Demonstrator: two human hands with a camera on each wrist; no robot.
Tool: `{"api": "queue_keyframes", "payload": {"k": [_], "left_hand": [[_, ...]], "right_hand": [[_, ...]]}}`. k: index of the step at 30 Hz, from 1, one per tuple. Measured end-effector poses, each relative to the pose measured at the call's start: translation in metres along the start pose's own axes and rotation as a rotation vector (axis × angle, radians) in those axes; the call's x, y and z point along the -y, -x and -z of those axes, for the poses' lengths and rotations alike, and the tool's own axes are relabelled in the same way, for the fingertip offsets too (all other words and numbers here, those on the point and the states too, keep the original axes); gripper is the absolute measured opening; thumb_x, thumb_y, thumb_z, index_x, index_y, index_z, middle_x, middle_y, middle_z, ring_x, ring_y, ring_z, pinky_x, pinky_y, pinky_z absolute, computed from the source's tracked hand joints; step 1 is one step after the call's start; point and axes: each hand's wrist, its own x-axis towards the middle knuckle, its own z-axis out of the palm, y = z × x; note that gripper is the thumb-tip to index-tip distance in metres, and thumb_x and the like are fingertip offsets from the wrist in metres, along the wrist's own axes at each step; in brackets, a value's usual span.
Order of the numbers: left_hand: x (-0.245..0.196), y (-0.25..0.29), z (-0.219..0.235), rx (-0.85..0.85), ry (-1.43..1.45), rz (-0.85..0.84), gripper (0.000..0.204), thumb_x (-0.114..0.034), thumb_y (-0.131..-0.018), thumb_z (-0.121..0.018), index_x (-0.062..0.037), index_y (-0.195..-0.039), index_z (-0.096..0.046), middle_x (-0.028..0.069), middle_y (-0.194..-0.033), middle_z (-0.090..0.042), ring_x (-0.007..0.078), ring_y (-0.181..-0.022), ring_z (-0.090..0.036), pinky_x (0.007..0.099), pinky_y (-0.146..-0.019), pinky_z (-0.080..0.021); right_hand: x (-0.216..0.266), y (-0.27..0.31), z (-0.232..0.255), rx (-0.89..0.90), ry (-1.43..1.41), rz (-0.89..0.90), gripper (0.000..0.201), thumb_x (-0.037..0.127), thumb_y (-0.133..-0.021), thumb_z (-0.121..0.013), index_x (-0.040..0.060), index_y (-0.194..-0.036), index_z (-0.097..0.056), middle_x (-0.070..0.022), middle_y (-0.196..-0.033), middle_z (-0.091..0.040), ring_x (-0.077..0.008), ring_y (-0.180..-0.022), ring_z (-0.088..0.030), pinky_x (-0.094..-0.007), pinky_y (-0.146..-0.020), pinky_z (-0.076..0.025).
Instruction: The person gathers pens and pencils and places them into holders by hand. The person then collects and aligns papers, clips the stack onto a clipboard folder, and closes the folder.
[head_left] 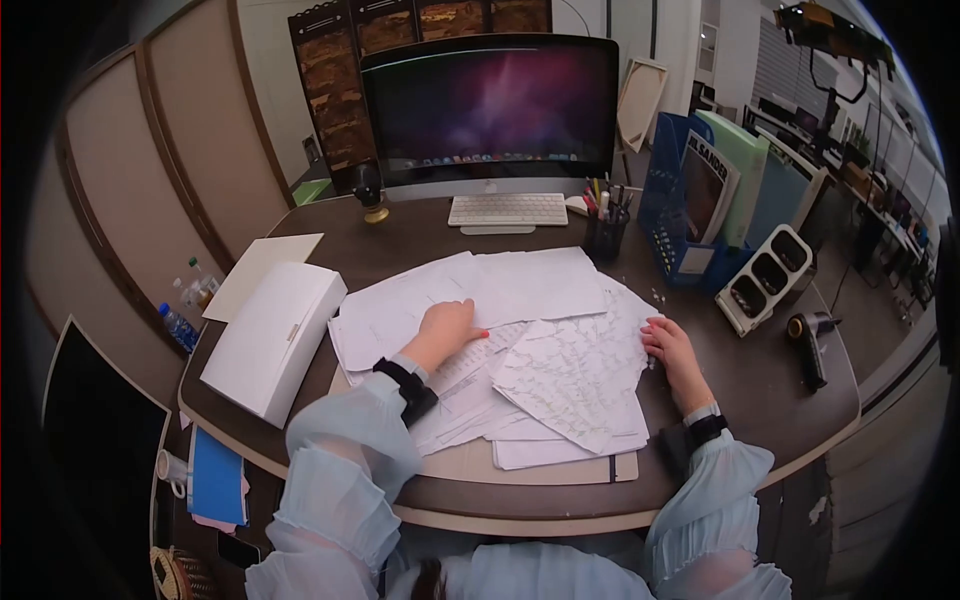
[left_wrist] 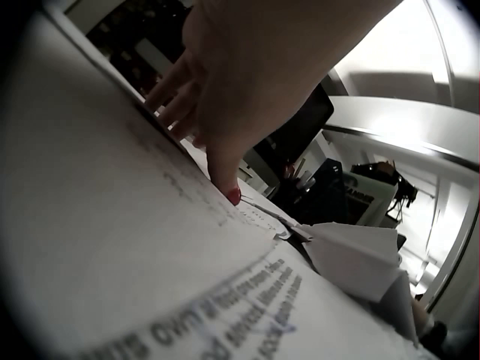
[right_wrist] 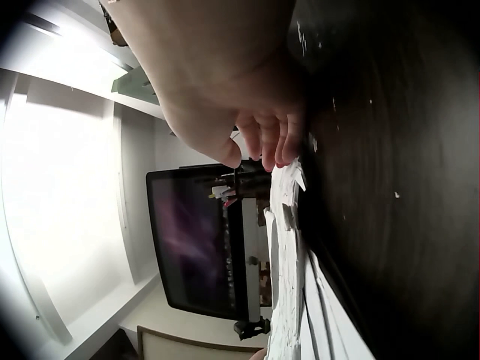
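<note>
A spread of loose white papers (head_left: 410, 300), some printed or handwritten, covers the middle of the desk. On top lies a wrinkled sheet (head_left: 570, 375) with torn-looking edges. My left hand (head_left: 443, 333) rests on the papers left of that sheet, and its fingertips and thumb (left_wrist: 225, 176) touch the paper. At the right edge of the pile is my right hand (head_left: 675, 358), its fingers loosely extended. In the right wrist view the fingertips (right_wrist: 281, 154) meet the end of the uneven paper stack (right_wrist: 286, 262), with the thumb apart from them.
A white box (head_left: 275, 335) stands left of the papers. Behind them are a keyboard (head_left: 508, 210), a monitor (head_left: 490, 110) and a pen holder (head_left: 606, 232). To the right stand a blue file holder (head_left: 670, 200), a power strip-like white block (head_left: 766, 280) and a dark handheld tool (head_left: 810, 350). Paper scraps dot the desk.
</note>
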Motion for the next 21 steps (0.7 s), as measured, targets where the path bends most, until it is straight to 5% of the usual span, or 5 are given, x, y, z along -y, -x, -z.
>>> {"api": "queue_keyframes", "payload": {"k": [5,12,17,19,21], "left_hand": [[-0.016,-0.009,-0.023,-0.022,-0.286,-0.177,0.023,-0.017,-0.075,-0.053,0.0019,-0.088,-0.051,0.0138,-0.064,-0.060,0.0277,-0.063,-0.060,0.0368,-0.054,-0.048],[-0.025,-0.012,-0.020,-0.043,-0.231,-0.221,0.015,-0.005,-0.073,-0.048,0.0037,-0.086,-0.049,0.0151,-0.064,-0.060,0.0290,-0.062,-0.060,0.0381,-0.054,-0.049],[0.000,-0.014,0.014,-0.287,0.048,0.004,0.011,-0.011,-0.078,-0.049,-0.0034,-0.085,-0.051,0.0166,-0.068,-0.059,0.0335,-0.064,-0.059,0.0419,-0.056,-0.045],[0.009,-0.019,0.042,-0.582,0.224,0.047,0.012,-0.015,-0.079,-0.052,-0.0064,-0.088,-0.053,0.0176,-0.066,-0.057,0.0301,-0.060,-0.058,0.0379,-0.054,-0.044],[0.013,-0.019,0.086,-0.611,0.538,0.091,0.015,-0.014,-0.081,-0.054,-0.0038,-0.092,-0.053,0.0131,-0.069,-0.060,0.0220,-0.059,-0.057,0.0306,-0.056,-0.043]], "right_hand": [[-0.005,-0.003,0.003,0.022,-0.005,-0.005,0.027,0.017,-0.083,-0.050,0.0009,-0.105,-0.050,-0.0071,-0.094,-0.057,-0.0097,-0.078,-0.051,-0.0210,-0.070,-0.042],[-0.009,-0.007,0.004,0.018,0.024,-0.003,0.026,0.016,-0.083,-0.050,0.0011,-0.104,-0.052,-0.0066,-0.092,-0.058,-0.0087,-0.076,-0.051,-0.0200,-0.068,-0.042],[-0.006,-0.005,0.004,0.001,0.007,-0.005,0.025,0.015,-0.083,-0.050,0.0015,-0.103,-0.052,-0.0067,-0.093,-0.059,-0.0083,-0.076,-0.051,-0.0194,-0.067,-0.042],[-0.007,-0.006,0.003,-0.006,0.019,0.003,0.025,0.016,-0.083,-0.050,0.0017,-0.103,-0.052,-0.0065,-0.092,-0.059,-0.0087,-0.078,-0.052,-0.0196,-0.068,-0.042],[-0.009,-0.007,0.004,-0.008,0.025,0.003,0.025,0.016,-0.083,-0.050,0.0017,-0.103,-0.052,-0.0065,-0.093,-0.059,-0.0092,-0.080,-0.052,-0.0200,-0.068,-0.042]]}}
